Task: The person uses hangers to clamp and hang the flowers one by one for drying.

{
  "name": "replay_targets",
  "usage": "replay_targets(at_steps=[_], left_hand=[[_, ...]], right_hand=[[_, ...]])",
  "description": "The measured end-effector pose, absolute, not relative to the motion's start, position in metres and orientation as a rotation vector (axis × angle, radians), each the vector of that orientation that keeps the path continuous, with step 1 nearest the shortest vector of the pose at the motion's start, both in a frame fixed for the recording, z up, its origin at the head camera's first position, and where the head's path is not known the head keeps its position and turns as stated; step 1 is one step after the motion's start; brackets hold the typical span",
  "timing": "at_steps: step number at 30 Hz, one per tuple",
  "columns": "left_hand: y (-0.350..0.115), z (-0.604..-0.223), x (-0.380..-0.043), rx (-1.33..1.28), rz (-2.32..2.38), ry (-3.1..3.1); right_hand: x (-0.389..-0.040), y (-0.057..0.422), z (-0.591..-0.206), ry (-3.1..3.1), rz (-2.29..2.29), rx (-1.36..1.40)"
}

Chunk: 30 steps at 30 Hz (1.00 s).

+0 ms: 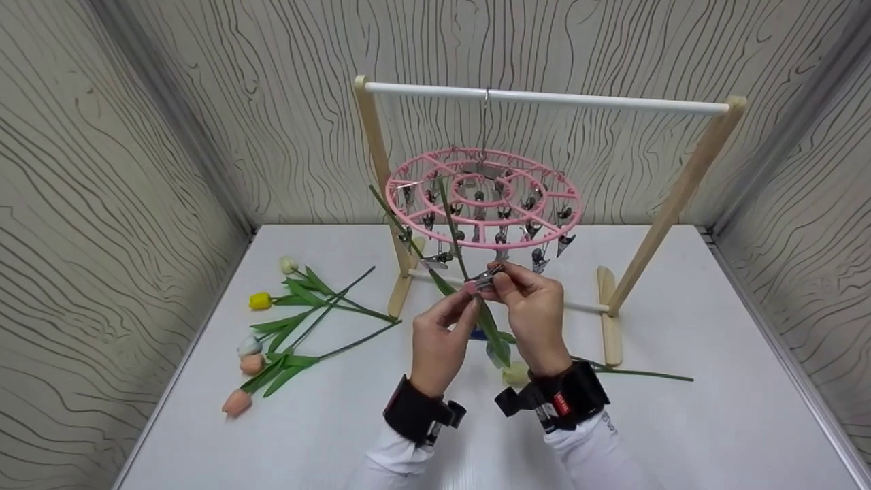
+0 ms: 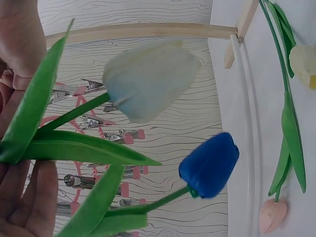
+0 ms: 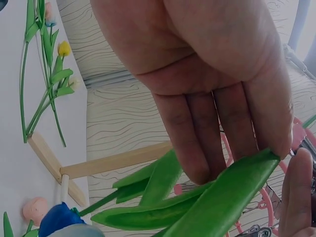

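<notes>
The right hand (image 1: 534, 306) pinches a metal clip (image 1: 486, 278) that hangs from the front rim of the pink clip hanger (image 1: 483, 197), fingertips squeezing its tail. The left hand (image 1: 442, 337) pinches the green stem (image 1: 452, 231) of an artificial tulip just below that clip, with the stem running up through the ring and the flower end hanging down. In the left wrist view a pale tulip head (image 2: 148, 79) and a blue tulip head (image 2: 210, 165) hang below the hands, leaves between the fingers.

To do this well, the clip's mouth should be held wide while the stem is slid fully between its teeth, not just caught at the edge; the leaves are best kept out of the bite. A steady hanger would help, since it swings freely from the white rail (image 1: 544, 99) of the wooden rack (image 1: 680, 197).

More tulips (image 1: 286, 327) lie loose toward the left edge of the white table (image 1: 714, 408), and one long stem (image 1: 639, 372) lies near the rack's right foot.
</notes>
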<state>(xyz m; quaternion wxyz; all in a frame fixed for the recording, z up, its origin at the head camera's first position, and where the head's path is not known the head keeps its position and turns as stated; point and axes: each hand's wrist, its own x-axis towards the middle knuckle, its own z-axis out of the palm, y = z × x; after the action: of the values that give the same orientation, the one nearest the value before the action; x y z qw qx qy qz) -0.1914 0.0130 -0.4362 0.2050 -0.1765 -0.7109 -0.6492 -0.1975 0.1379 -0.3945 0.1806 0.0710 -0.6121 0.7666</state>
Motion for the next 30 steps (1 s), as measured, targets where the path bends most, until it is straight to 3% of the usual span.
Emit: replay_targets(at_steps=[18,30], left_hand=[[0.0109,-0.4469,-0.1958,-0.505,-1.792,-1.987],[0.0049,-0.4391,-0.1899,-0.492,-1.786,-1.994]], right_hand=[[-0.1968,0.1359,-0.3949,-1.756,2.140,0.204],[-0.1970,0.1429,-0.3980,-1.856,2.366,0.265]])
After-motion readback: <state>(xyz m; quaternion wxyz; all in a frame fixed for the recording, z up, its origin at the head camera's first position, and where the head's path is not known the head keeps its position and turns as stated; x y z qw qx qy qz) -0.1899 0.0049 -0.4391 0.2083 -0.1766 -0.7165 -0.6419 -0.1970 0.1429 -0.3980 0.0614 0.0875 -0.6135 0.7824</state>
